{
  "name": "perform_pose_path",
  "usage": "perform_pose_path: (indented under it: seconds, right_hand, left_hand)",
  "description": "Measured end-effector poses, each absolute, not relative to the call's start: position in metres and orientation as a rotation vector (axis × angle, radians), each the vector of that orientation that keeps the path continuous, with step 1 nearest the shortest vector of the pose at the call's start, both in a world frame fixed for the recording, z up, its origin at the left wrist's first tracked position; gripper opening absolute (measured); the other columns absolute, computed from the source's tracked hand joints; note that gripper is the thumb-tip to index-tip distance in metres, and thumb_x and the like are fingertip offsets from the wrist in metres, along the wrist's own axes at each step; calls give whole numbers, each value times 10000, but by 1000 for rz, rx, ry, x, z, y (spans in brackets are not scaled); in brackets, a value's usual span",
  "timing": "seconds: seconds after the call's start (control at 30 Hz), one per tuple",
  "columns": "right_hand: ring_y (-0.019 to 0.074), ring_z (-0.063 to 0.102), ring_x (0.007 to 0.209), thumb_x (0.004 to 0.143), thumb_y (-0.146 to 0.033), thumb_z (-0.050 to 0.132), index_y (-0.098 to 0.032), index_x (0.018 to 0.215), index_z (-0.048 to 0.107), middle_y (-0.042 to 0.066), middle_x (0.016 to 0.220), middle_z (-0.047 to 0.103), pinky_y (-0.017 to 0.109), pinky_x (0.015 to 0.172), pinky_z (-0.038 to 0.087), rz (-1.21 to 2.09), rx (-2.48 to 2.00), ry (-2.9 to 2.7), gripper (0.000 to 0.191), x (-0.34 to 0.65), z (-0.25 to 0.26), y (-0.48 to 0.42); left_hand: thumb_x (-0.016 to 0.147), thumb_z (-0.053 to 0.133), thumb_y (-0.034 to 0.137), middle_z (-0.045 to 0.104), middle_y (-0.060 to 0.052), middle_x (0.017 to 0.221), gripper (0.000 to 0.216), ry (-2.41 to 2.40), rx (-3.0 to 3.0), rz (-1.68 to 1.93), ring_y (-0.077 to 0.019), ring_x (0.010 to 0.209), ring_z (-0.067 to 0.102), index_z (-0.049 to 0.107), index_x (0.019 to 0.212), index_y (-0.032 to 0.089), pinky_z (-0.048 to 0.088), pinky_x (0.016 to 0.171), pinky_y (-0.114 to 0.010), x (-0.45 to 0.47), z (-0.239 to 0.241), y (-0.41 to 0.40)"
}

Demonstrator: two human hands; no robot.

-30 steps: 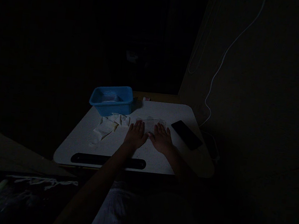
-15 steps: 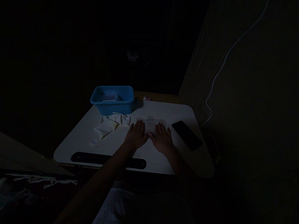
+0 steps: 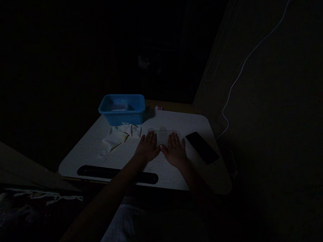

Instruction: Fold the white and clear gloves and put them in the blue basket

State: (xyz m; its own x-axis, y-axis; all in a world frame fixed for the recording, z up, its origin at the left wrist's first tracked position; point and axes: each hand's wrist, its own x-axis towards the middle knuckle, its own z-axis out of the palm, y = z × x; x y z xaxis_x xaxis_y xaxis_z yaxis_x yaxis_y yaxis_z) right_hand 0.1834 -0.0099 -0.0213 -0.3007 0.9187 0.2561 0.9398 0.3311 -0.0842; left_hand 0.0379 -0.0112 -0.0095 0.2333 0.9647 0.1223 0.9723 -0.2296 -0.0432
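The scene is very dark. My left hand (image 3: 147,149) and my right hand (image 3: 175,151) lie flat, palms down and fingers spread, side by side on a small white lap table (image 3: 87,155). Both press on a thin pale sheet (image 3: 163,133) that reaches just beyond my fingertips; it looks like clear plastic or tissue, I cannot tell which. To the left of my left hand lies a heap of crumpled white pieces (image 3: 118,136). Behind that heap stands a blue plastic tub (image 3: 122,108).
A black phone (image 3: 202,147) lies at the table's right side, close to my right hand. A black slot (image 3: 117,174) runs along the near edge. A white cable (image 3: 236,75) hangs down the wall on the right. Everything around the table is dark.
Both hands stay flat on the sheet; the view has shifted slightly, nothing else has visibly moved.
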Motion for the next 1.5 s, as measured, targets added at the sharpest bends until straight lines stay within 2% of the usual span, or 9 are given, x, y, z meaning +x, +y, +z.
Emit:
perform_pose_path:
  seconds: [0.2,0.6,0.83,1.03,1.23,1.5]
  right_hand:
    - [259,192,1336,891,-515,153,-55,1364,277,173,1434,238,522,1052,99,-14,-1703,-2372,672,182,-16,-10]
    - [259,269,1308,901,-508,138,-70,1329,349,163,1406,318,516,1044,162,-141,-1654,-2328,648,183,-18,-12]
    - [264,265,1310,898,-515,147,-81,1329,356,164,1409,312,504,1043,176,-133,-1670,-2339,647,183,-19,-11]
    - [263,269,1307,902,-502,151,-64,1331,347,169,1408,311,518,1041,172,-124,-1658,-2339,643,183,-18,-11]
    - [261,264,1309,902,-502,164,-65,1334,338,169,1411,304,521,1039,170,-113,-1652,-2343,638,184,-19,-11]
    - [259,268,1307,903,-495,167,-67,1337,332,166,1410,309,511,1037,182,-129,-1655,-2343,632,184,-18,-12]
  left_hand:
    - [872,245,431,245,-181,1432,636,-1888,-2386,-92,-265,1331,211,266,1354,18,207,1064,-428,38,-7,-11]
    - [886,219,419,288,-179,1416,607,-1858,-2364,-186,-258,1318,251,291,1345,27,228,1057,-418,36,-9,-14]
    - [885,266,408,233,-191,1435,612,-1824,-2330,-277,-275,1337,188,257,1358,19,243,1050,-404,35,-13,-14]
    - [887,248,424,203,-148,1454,601,-1818,-2353,-261,-264,1345,163,242,1375,73,235,1052,-430,35,-12,-15]
    - [886,216,438,271,-142,1430,595,-1854,-2386,-179,-241,1328,230,283,1361,85,225,1055,-442,36,-10,-12]
    - [888,199,446,284,-146,1424,601,-1862,-2391,-179,-242,1324,243,296,1354,79,224,1055,-446,36,-10,-12]
